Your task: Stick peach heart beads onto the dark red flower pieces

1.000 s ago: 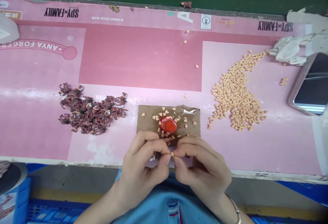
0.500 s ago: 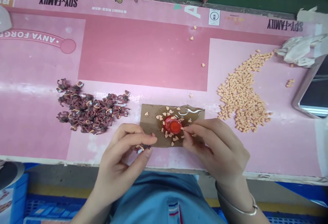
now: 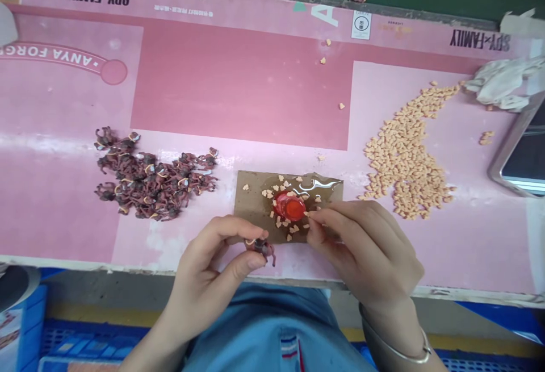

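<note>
Figurine [image 3: 261, 246] turned vs prev | axis slants, legs lower-R | L hand [image 3: 202, 278] pinching it | R hand [image 3: 370, 250] pinching bit [image 3: 307, 213]

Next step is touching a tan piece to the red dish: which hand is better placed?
Probably the right hand: its fingers appear to pinch a small tan piece close beside the red dish. The left hand is farther off and holds a brown figurine.

It looked like a workshop: a heap of small tan pieces [image 3: 409, 162] lay beyond and right of the right hand [image 3: 368, 250], a pile of dark figures [image 3: 153, 184] beyond and left of the left hand [image 3: 213, 270], a wet brown card [image 3: 247, 207] under the right grip, blue crates [image 3: 93, 352] nearer and lower.
</note>
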Demonstrator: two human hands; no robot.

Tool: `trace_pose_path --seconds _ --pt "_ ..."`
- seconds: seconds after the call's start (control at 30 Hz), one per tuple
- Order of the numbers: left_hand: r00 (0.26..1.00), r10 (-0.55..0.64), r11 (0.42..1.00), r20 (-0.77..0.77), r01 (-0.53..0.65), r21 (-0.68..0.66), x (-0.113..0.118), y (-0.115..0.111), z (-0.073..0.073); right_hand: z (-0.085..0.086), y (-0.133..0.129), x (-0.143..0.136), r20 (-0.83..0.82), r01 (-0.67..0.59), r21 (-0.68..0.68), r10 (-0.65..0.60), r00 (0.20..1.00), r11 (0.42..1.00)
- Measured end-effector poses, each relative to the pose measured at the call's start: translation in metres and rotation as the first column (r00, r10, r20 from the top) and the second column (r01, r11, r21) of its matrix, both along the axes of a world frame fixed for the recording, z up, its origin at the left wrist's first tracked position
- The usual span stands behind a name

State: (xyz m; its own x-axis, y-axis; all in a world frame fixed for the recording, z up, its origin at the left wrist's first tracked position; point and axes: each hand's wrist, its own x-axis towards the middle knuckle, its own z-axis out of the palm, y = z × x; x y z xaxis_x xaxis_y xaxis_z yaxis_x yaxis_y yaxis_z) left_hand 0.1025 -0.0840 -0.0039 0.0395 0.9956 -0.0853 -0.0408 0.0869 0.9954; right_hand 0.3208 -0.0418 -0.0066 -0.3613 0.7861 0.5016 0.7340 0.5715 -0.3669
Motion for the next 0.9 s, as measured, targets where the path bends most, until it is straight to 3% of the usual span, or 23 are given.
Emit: trace_pose_path --seconds 0.17,0.27,0.5,0.67,0.9 --pt "0.998 -0.054 0.998 -0.042 0.052 -0.043 0.001 0.006 0.004 0.017 -0.008 -0.002 -0.083 -0.010 -0.038 0.007 0.997 0.999" --pt "0.991 -0.112 0.993 -0.074 0.110 -0.031 0.002 0.008 0.007 0.026 -0.012 -0.008 -0.154 -0.090 -0.129 0.070 0.986 0.987" --pt "0.971 -0.207 0.977 -0.117 0.211 0.024 0.001 0.007 0.009 0.023 -0.010 -0.022 -0.272 -0.146 -0.184 0.092 0.958 0.972" --pt "0.974 -0.210 0.976 -0.081 0.213 0.041 0.001 0.005 0.008 0.027 -0.013 -0.020 -0.191 -0.172 -0.237 0.128 0.973 0.956" --pt "0.973 -0.200 0.978 -0.115 0.205 0.036 0.002 0.005 0.011 0.037 -0.026 -0.017 -0.009 -0.129 -0.184 0.129 0.992 0.975"
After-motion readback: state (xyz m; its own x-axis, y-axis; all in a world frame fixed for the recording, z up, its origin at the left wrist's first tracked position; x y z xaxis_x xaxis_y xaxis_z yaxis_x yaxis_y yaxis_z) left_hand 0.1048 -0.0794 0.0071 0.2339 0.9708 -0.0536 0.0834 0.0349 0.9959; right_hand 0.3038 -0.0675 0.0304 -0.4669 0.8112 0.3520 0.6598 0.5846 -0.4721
